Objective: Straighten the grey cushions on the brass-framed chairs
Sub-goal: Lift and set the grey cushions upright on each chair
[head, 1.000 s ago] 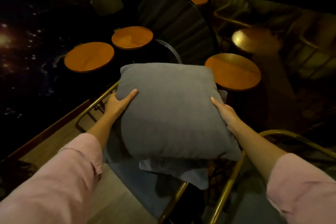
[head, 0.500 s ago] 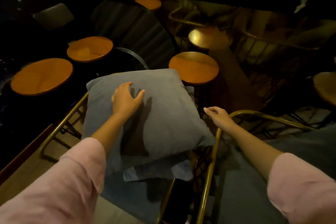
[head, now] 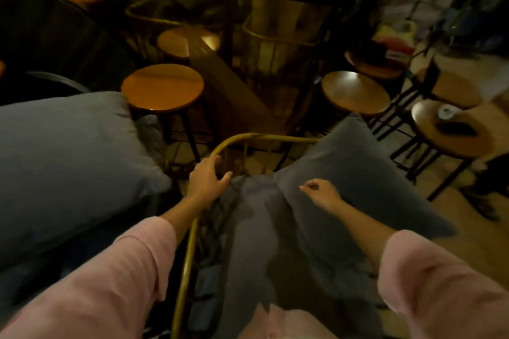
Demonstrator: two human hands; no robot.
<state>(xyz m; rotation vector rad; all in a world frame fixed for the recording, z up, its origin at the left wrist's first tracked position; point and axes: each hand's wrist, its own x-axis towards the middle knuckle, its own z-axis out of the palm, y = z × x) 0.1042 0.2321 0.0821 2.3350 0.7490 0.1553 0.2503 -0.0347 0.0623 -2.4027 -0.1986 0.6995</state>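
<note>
Two grey cushions in view, dim light. One, the left cushion [head: 68, 162], lies flat and square on the chair to the left of the brass frame [head: 248, 138], untouched now. The other, the right cushion [head: 352, 179], sits inside that frame, tilted, one corner up toward the frame's top rail, the opposite corner hanging off to the right; loose grey fabric [head: 248, 228] is bunched below it. Left hand [head: 208, 180] rests at the bend of the frame, fingers spread and relaxed, gripping nothing firmly as far as can be told; it touches or nearly touches the rail. Right hand [head: 321, 191] hovers on or just over the right cushion's near-left edge, fingers curled loosely inward, holding nothing; contact with the fabric cannot be confirmed. Judgement: the step in hand is squaring the right cushion. To do it well, take it by two opposite edges, as one hand alone would likely only spin it; rotate until its edges run parallel with the frame, then seat it back against the rail. Smooth the bunched fabric first, or the cushion will probably settle crooked. Round wooden stools [head: 162, 87] stand beyond the frame, well apart.
</note>
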